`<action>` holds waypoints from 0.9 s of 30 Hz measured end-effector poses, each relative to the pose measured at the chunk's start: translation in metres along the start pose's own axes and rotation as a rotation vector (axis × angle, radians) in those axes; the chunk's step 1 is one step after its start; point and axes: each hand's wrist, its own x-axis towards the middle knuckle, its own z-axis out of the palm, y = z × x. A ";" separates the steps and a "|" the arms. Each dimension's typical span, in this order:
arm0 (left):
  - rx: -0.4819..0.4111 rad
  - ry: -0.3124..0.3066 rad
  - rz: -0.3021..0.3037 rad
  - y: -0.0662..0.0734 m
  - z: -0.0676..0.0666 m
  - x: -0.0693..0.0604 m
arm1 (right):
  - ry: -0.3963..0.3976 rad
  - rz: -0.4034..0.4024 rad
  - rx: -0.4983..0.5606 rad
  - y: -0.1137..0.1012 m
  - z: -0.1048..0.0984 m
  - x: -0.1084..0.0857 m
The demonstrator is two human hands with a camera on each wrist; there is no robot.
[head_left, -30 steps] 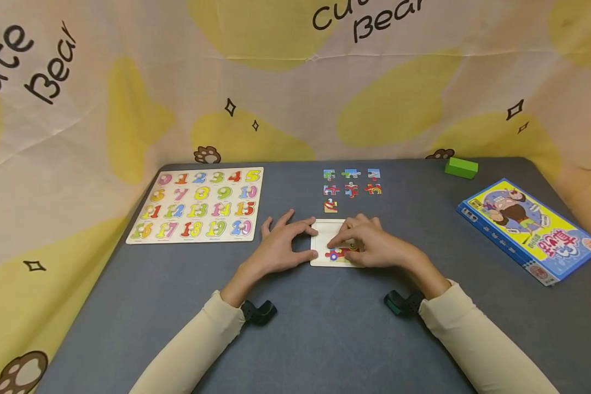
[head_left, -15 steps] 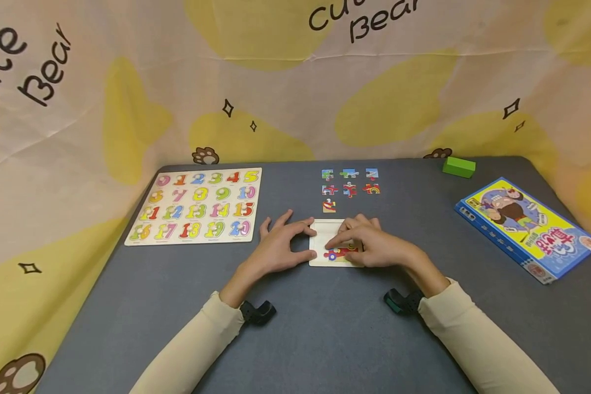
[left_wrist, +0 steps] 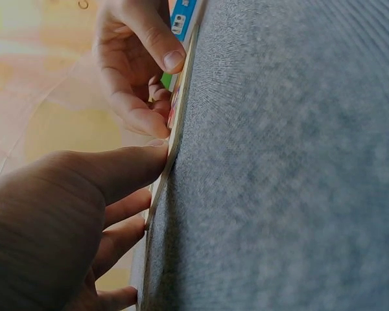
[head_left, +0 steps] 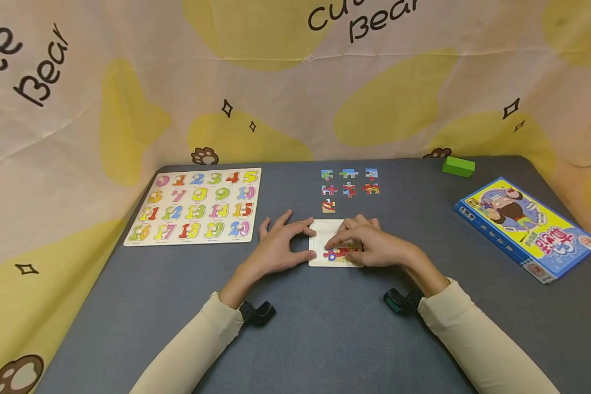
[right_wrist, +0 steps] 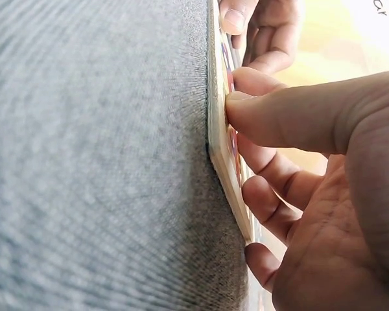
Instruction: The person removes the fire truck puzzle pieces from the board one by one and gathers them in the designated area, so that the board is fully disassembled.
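Observation:
A small white jigsaw tray (head_left: 320, 243) lies flat in front of me, with a red-vehicle picture (head_left: 332, 254) along its near part. My left hand (head_left: 278, 246) touches the tray's left edge, thumb and fingers spread. Over the tray's right side, my right hand (head_left: 376, 243) pinches a jigsaw piece between thumb and index finger, down against the tray. Its remaining fingers are bent near the tray's right edge in the right wrist view. The right hand covers much of the tray, so the piece's outline is partly hidden.
Several loose jigsaw pieces (head_left: 349, 190) lie in rows beyond the tray. A number board (head_left: 256, 210) is at the left. At the right are a blue and yellow box (head_left: 527, 230) and a green block (head_left: 458, 167). A printed curtain (head_left: 276, 82) hangs behind the grey table (head_left: 325, 339).
Both hands keep their places on the tray, with no visible finger movement. The whole head view has shifted very slightly.

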 end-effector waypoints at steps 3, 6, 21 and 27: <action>-0.001 -0.001 0.001 0.000 0.000 0.000 | -0.005 -0.005 -0.006 0.000 0.000 0.000; -0.002 -0.003 0.001 0.000 0.000 -0.001 | -0.009 -0.007 -0.010 0.000 0.000 0.000; -0.005 -0.005 -0.004 0.001 -0.001 -0.001 | -0.015 0.008 -0.033 -0.003 0.001 0.001; -0.002 -0.007 -0.005 0.002 -0.001 -0.001 | -0.008 0.004 -0.052 -0.006 0.002 0.000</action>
